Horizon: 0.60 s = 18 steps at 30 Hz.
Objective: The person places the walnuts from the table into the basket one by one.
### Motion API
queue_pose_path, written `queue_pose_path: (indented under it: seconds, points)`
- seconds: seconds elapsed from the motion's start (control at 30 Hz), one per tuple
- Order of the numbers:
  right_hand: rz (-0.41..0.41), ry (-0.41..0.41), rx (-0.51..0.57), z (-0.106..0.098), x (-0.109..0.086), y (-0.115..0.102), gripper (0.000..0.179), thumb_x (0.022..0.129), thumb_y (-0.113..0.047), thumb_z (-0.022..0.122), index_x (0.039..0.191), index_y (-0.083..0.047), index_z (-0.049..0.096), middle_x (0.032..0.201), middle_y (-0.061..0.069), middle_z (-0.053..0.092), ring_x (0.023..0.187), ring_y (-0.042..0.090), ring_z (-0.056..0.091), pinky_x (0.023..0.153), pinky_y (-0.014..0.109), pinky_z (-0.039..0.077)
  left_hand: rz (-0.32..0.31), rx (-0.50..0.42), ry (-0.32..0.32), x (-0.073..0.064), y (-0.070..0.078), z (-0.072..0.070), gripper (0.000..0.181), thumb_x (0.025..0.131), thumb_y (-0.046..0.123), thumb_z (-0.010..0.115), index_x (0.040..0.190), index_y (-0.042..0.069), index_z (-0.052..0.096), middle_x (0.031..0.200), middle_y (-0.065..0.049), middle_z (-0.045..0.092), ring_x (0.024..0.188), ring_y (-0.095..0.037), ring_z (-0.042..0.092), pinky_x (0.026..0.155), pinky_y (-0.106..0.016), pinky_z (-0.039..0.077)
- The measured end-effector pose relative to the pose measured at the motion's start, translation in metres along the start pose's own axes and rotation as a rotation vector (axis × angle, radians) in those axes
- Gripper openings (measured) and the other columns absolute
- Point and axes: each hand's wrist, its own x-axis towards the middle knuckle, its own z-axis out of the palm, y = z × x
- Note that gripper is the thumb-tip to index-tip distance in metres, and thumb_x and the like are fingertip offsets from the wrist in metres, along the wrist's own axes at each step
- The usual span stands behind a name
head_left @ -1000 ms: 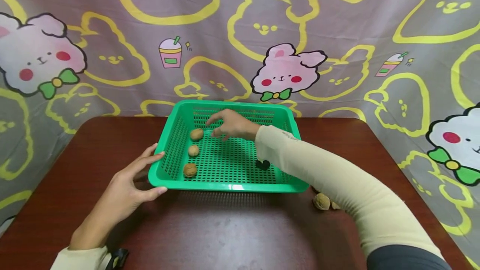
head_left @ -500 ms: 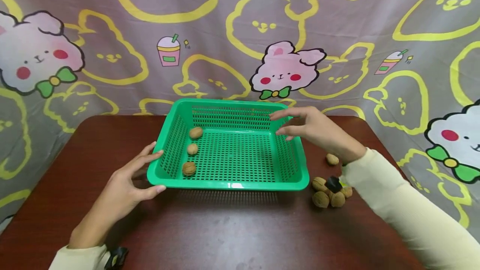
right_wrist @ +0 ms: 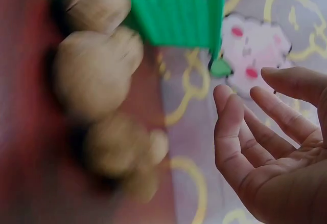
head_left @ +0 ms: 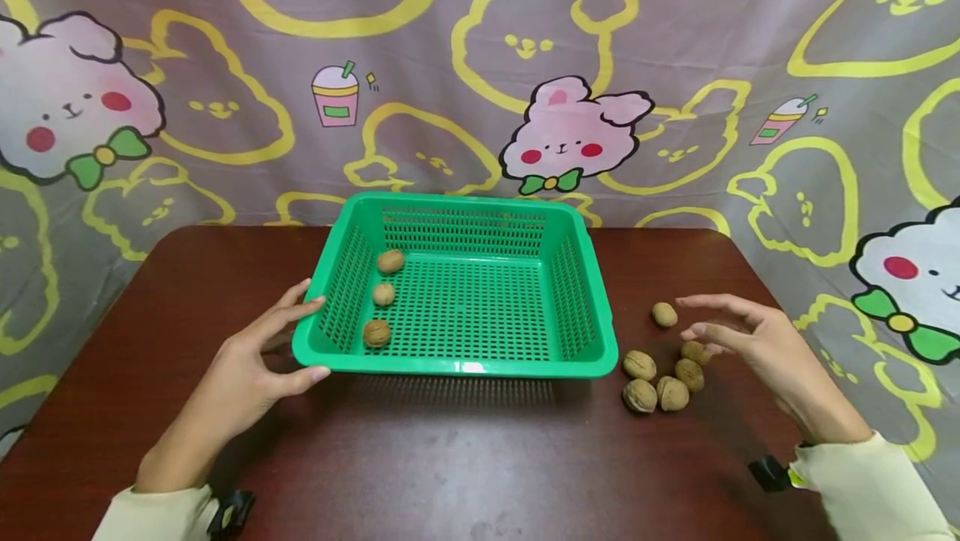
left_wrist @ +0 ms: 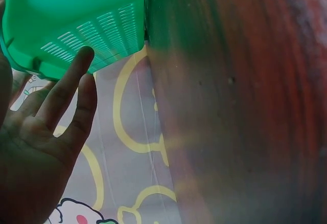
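A green plastic basket (head_left: 454, 368) stands on the table with three walnuts in a row along its left side: a far walnut (head_left: 390, 261), a middle walnut (head_left: 383, 294) and a near walnut (head_left: 377, 333). My left hand (head_left: 243, 362) touches the basket's left rim near the front corner, thumb and fingers spread; the left wrist view shows extended fingers against the wall. To the right, my right hand (head_left: 757, 349) hovers beside a group of loose walnuts (head_left: 672, 393), fingers parted and nothing between them. One lone walnut (head_left: 663, 314) lies just left of its fingertips.
Beneath everything is a dark reddish-brown table (head_left: 465, 458). Behind it hangs a grey curtain (head_left: 420, 74) with yellow outlines and cartoon bunnies, close to the basket's far side. The walnuts look blurred in the right wrist view.
My right hand has swung out of the basket to the right, over to the loose walnuts, uncovering them. The left hand stays at the rim, and the three walnuts inside keep their places.
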Motion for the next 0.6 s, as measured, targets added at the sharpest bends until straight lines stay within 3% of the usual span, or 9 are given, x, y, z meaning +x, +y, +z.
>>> queue_pose_path:
  seconds: [0.17, 0.3, 0.6]
  points:
    - [0.065, 0.046, 0.013, -0.005, -0.009, 0.03, 0.04, 0.103, -0.03, 0.069, 0.14, -0.014, 0.065, 0.1, -0.015, 0.078, 0.081, 0.017, 0.073, 0.071, 0.03, 0.059, 0.006, 0.003, 0.018, 0.0, 0.0, -0.001, 0.084, 0.075, 0.002, 0.093, 0.15, 0.014, 0.058, 0.167, -0.013, 0.04, 0.116, 0.022, 0.052, 0.091, -0.001, 0.044]
    - [0.073, 0.043, 0.055, -0.004, -0.008, 0.048, 0.035, 0.103, -0.021, 0.069, 0.137, -0.013, 0.067, 0.093, -0.008, 0.079, 0.08, 0.011, 0.074, 0.066, 0.029, 0.058, 0.003, 0.007, 0.021, -0.001, -0.001, -0.001, 0.084, 0.075, 0.003, 0.093, 0.15, 0.015, 0.058, 0.169, -0.005, 0.039, 0.116, 0.022, 0.052, 0.093, 0.0, 0.042]
    - [0.058, -0.006, 0.105, -0.001, -0.008, 0.073, 0.036, 0.1, -0.011, 0.071, 0.135, -0.006, 0.067, 0.094, -0.009, 0.078, 0.081, 0.009, 0.074, 0.064, 0.027, 0.056, -0.002, -0.003, 0.003, 0.0, -0.001, 0.001, 0.084, 0.075, 0.003, 0.093, 0.151, 0.014, 0.058, 0.167, -0.013, 0.04, 0.116, 0.023, 0.051, 0.095, 0.001, 0.04]
